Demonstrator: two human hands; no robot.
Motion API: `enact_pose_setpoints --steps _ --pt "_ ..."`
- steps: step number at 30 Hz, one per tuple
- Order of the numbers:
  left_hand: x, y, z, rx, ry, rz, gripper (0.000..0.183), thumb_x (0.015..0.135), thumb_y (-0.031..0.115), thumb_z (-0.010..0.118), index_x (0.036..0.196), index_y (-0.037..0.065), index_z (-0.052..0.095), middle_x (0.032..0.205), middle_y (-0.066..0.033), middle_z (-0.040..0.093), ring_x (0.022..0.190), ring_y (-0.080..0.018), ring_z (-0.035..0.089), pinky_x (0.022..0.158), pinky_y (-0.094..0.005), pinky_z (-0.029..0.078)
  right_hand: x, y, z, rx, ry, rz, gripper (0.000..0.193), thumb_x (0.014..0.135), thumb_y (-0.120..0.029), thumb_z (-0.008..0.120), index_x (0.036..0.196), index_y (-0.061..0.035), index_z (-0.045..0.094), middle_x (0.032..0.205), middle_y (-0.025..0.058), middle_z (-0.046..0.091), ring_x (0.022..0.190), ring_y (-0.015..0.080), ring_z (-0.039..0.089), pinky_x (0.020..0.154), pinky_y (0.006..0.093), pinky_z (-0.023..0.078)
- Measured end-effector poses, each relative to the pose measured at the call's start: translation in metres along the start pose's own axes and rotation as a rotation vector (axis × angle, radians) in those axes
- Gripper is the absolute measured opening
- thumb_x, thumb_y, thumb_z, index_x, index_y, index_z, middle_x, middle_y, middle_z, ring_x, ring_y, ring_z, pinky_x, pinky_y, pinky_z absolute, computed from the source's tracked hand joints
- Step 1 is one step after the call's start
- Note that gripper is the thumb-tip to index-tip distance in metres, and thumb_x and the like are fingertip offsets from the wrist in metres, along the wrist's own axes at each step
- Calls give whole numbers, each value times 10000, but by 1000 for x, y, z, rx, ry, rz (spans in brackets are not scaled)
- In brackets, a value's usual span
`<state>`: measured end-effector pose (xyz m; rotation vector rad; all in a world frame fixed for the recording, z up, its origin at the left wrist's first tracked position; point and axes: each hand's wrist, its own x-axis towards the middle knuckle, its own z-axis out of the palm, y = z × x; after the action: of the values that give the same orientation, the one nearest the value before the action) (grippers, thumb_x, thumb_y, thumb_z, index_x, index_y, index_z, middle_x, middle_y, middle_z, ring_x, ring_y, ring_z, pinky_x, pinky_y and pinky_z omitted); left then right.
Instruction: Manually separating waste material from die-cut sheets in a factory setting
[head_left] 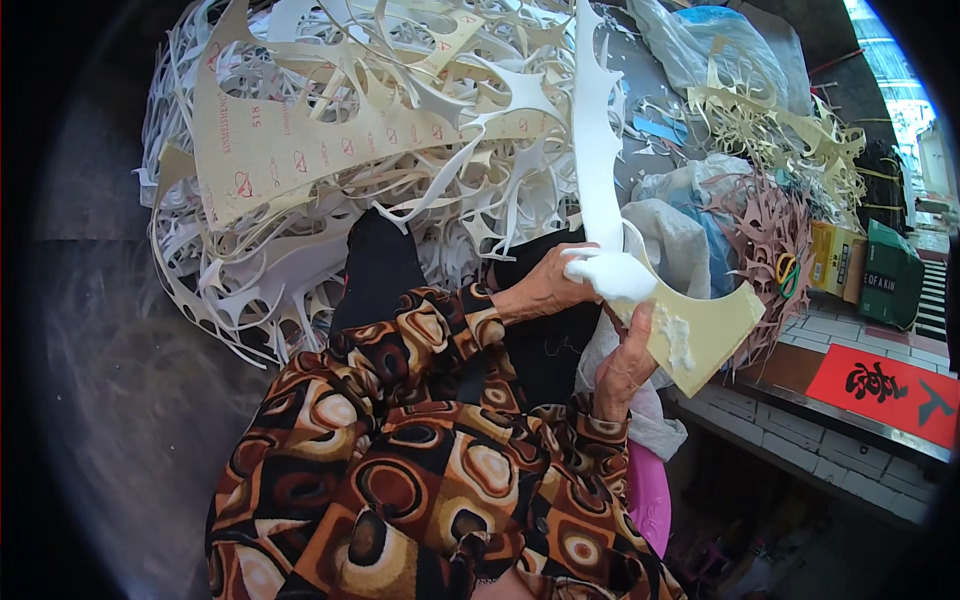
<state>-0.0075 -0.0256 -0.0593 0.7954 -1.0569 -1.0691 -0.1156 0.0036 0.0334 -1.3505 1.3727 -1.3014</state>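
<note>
A small workshop is suggested. The upper left and centre are filled by a heap (285, 270) of white and cream offcuts with curved cut edges. Yellow scraps (830, 155) and pink scraps (755, 220) are piled at upper right, near plastic bags (675, 235); scissors (789, 279) are seen there. Right of centre, a cream piece (715, 330) is held.

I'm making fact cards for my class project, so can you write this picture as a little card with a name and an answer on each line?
Left hand: the left hand grips the white strip
Right hand: the right hand holds the beige piece, which has a rough white patch
Sleeves: patterned in brown, orange, cream and black
Ahead and to the left: a big scrap pile, white and beige
Right side: pinkish scraps, green box, red sheet
</note>
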Motion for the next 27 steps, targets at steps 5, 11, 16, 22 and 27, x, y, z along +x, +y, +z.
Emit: enact_pose_setpoints --steps 5,11,16,22,27 --pt "7 34 3 -92 -36 -195 346 640 145 613 949 -6 580 762 -66 599 674 -129 536 651 -263 456 2 3 0 25 20 38 427 854 -209 526 1188 19 390 1123 126 478 984 209 522 770 345 500" --pt "9 36 5 -151 -13 -270 343 645 126 592 961 -8 580 748 -50 597 671 -101 528 637 -251 455 1 11 0 36 48 27 418 859 -215 520 1188 11 394 1133 129 475 985 214 525 769 351 507" --pt "5 26 0 -191 -27 -259 336 683 57 663 1000 2 566 878 -15 605 793 -81 550 701 -222 459 3 4 1 175 37 76 414 863 -227 512 1188 4 402 1137 126 481 985 219 532 763 368 514" --pt "9 17 -4 -5 -96 -65 350 677 209 661 942 -5 583 843 -73 610 725 -134 559 678 -278 455 3 4 -1 207 9 104 390 876 -228 484 1184 2 411 1114 127 504 967 218 546 745 375 522" --pt "8 5 -2 163 -39 6 349 642 162 690 927 -9 584 828 -97 613 746 -139 565 699 -274 453 5 10 -6 213 -20 100 378 877 -221 484 1173 5 419 1094 128 517 954 211 552 737 372 524"
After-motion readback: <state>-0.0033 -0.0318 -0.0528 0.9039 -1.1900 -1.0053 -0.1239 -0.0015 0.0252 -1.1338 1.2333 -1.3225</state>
